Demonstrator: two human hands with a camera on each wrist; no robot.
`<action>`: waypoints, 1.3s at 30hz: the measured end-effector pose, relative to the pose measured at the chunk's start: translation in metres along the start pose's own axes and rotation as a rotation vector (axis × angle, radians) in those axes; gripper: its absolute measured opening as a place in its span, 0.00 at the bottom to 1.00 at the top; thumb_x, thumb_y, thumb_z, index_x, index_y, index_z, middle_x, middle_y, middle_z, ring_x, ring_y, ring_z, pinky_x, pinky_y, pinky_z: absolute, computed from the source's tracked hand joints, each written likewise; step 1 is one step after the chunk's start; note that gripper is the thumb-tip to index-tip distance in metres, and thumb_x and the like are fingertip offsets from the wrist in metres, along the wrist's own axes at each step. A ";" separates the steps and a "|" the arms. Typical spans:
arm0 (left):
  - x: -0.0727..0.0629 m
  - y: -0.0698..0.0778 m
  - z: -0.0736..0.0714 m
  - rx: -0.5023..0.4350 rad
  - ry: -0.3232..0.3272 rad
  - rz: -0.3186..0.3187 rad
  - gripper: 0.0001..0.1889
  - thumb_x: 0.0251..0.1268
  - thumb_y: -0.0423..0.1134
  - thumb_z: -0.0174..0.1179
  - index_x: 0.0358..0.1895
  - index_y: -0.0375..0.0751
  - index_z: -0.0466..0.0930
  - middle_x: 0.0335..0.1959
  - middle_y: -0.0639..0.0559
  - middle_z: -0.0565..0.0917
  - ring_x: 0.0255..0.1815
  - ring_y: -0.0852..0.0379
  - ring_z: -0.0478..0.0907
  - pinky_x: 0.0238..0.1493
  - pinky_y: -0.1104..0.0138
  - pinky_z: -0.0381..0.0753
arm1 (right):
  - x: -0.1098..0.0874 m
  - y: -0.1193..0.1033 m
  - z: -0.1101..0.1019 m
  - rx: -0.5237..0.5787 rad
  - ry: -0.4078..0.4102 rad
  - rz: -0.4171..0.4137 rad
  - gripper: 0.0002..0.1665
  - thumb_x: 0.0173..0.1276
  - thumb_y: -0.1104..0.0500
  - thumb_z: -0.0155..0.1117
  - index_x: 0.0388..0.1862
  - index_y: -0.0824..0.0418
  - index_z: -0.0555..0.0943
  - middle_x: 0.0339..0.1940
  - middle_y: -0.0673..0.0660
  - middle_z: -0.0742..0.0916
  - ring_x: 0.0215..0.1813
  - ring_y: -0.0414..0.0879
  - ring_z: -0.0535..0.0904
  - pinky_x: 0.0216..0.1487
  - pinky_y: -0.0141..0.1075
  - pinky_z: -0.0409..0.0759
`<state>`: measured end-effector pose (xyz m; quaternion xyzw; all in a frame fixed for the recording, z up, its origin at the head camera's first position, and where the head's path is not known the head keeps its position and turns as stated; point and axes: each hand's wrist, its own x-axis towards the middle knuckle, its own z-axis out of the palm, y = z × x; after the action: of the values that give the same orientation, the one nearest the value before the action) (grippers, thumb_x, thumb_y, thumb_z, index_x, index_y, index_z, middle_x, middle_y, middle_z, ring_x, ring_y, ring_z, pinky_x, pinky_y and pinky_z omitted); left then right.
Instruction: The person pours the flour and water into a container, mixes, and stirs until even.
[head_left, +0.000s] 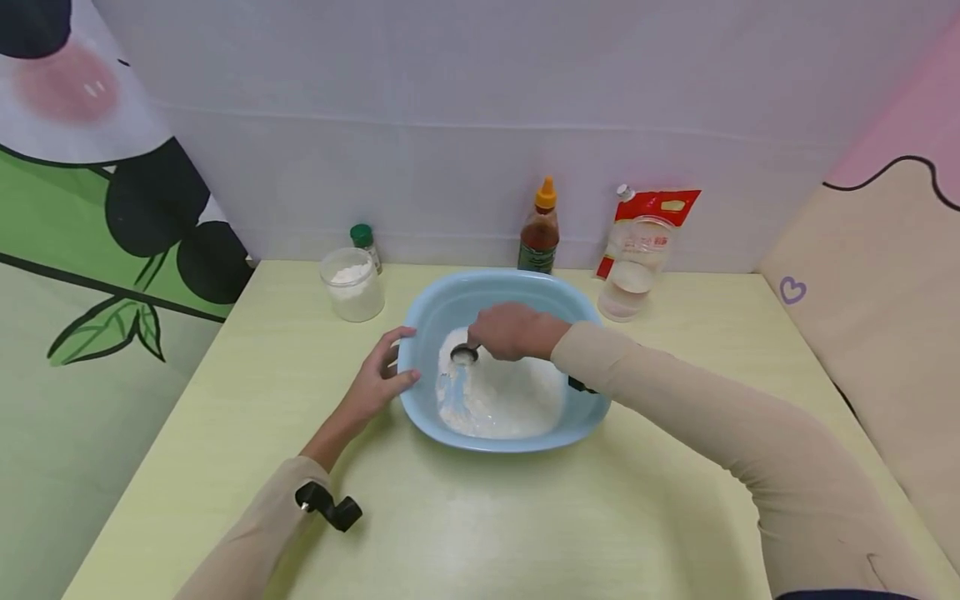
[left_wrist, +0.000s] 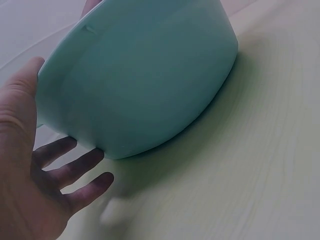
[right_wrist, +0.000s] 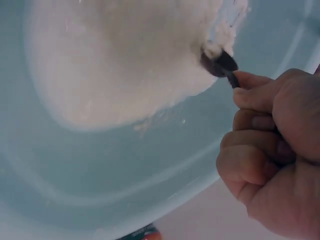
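A light blue plastic basin (head_left: 495, 443) stands on the table with wet white flour-like powder (head_left: 525, 400) spread over its floor. My left hand (head_left: 377, 372) holds the basin's left side, thumb and forefinger at the rim, other fingers against the outer wall (left_wrist: 140, 80). Inside the basin, my right hand (head_left: 512, 331) pinches the short handle of a small dark spoon (head_left: 464, 355) between thumb and forefinger. The spoon's round bowl (right_wrist: 219, 62) is down at the powder's edge and carries some white powder. Beside it, a strip of blue basin floor shows through.
Behind the basin, a glass jar (head_left: 358, 292) of white powder stands left, near a green-capped small bottle (head_left: 363, 238). An orange-capped sauce bottle (head_left: 539, 233) stands behind centre. To its right are a clear container (head_left: 627, 287) and a red-and-white spouted pouch (head_left: 663, 204).
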<state>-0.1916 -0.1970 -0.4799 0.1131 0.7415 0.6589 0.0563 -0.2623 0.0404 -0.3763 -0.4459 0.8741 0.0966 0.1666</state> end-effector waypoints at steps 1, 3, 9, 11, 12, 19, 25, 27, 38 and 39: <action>0.000 0.000 0.000 -0.002 0.000 0.002 0.34 0.63 0.27 0.56 0.73 0.39 0.55 0.66 0.21 0.67 0.60 0.24 0.73 0.42 0.62 0.88 | 0.001 0.004 -0.001 -0.024 0.007 0.021 0.18 0.73 0.66 0.56 0.57 0.56 0.84 0.51 0.55 0.88 0.47 0.48 0.80 0.48 0.39 0.81; 0.000 0.000 0.000 -0.006 -0.002 0.002 0.34 0.63 0.27 0.55 0.73 0.39 0.55 0.66 0.21 0.67 0.60 0.25 0.74 0.41 0.62 0.88 | 0.001 0.012 -0.002 -0.066 0.014 0.058 0.14 0.74 0.65 0.55 0.51 0.57 0.85 0.43 0.56 0.87 0.39 0.47 0.76 0.40 0.37 0.76; 0.000 0.001 0.000 -0.001 -0.001 -0.012 0.34 0.64 0.27 0.56 0.72 0.41 0.56 0.66 0.22 0.67 0.61 0.24 0.73 0.41 0.63 0.88 | -0.009 0.032 -0.008 -0.086 -0.050 0.114 0.07 0.74 0.62 0.56 0.41 0.58 0.83 0.29 0.53 0.81 0.32 0.47 0.71 0.34 0.35 0.70; 0.000 0.001 0.000 0.001 -0.004 -0.009 0.34 0.64 0.27 0.56 0.72 0.40 0.56 0.66 0.22 0.67 0.61 0.23 0.73 0.41 0.63 0.88 | -0.014 0.034 -0.012 -0.027 -0.109 0.114 0.08 0.74 0.62 0.58 0.43 0.58 0.85 0.33 0.53 0.83 0.35 0.47 0.73 0.38 0.35 0.75; 0.000 0.001 0.000 0.002 -0.004 -0.008 0.33 0.64 0.27 0.56 0.73 0.40 0.56 0.66 0.22 0.67 0.60 0.23 0.73 0.41 0.63 0.88 | -0.016 0.034 -0.013 0.010 -0.144 0.113 0.10 0.74 0.62 0.58 0.46 0.57 0.85 0.37 0.52 0.84 0.38 0.47 0.75 0.42 0.36 0.78; 0.000 0.000 -0.001 0.025 0.008 -0.018 0.34 0.65 0.28 0.56 0.73 0.43 0.57 0.68 0.23 0.67 0.62 0.23 0.73 0.42 0.63 0.88 | -0.016 0.016 -0.007 0.219 -0.279 -0.023 0.22 0.74 0.66 0.55 0.59 0.49 0.84 0.61 0.50 0.84 0.58 0.44 0.77 0.62 0.38 0.79; -0.001 0.000 0.001 0.017 0.007 -0.020 0.34 0.65 0.29 0.56 0.73 0.43 0.56 0.69 0.23 0.66 0.63 0.23 0.71 0.44 0.61 0.88 | -0.005 -0.002 0.000 0.201 -0.159 -0.108 0.24 0.74 0.68 0.55 0.62 0.48 0.82 0.61 0.48 0.85 0.58 0.44 0.79 0.59 0.35 0.79; -0.001 0.001 0.001 0.012 0.009 -0.020 0.34 0.64 0.29 0.56 0.73 0.42 0.57 0.69 0.23 0.66 0.63 0.23 0.71 0.44 0.62 0.88 | 0.000 -0.005 -0.001 0.160 -0.108 -0.098 0.24 0.73 0.68 0.56 0.63 0.49 0.81 0.62 0.48 0.85 0.60 0.45 0.79 0.61 0.36 0.79; -0.001 0.001 0.001 0.003 0.002 -0.007 0.33 0.64 0.28 0.56 0.73 0.40 0.56 0.68 0.22 0.67 0.62 0.24 0.73 0.44 0.65 0.86 | 0.023 0.007 -0.008 -0.079 0.022 0.042 0.15 0.74 0.63 0.57 0.57 0.57 0.82 0.50 0.55 0.88 0.44 0.48 0.78 0.49 0.37 0.79; -0.001 0.001 0.001 0.006 0.000 -0.006 0.33 0.65 0.28 0.55 0.73 0.39 0.56 0.67 0.22 0.67 0.62 0.24 0.73 0.44 0.65 0.86 | 0.023 0.010 -0.008 -0.104 0.027 0.054 0.13 0.75 0.63 0.56 0.54 0.58 0.83 0.46 0.56 0.88 0.40 0.48 0.75 0.46 0.37 0.77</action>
<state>-0.1902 -0.1958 -0.4788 0.1109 0.7440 0.6564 0.0579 -0.2842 0.0266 -0.3770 -0.4316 0.8818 0.1402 0.1286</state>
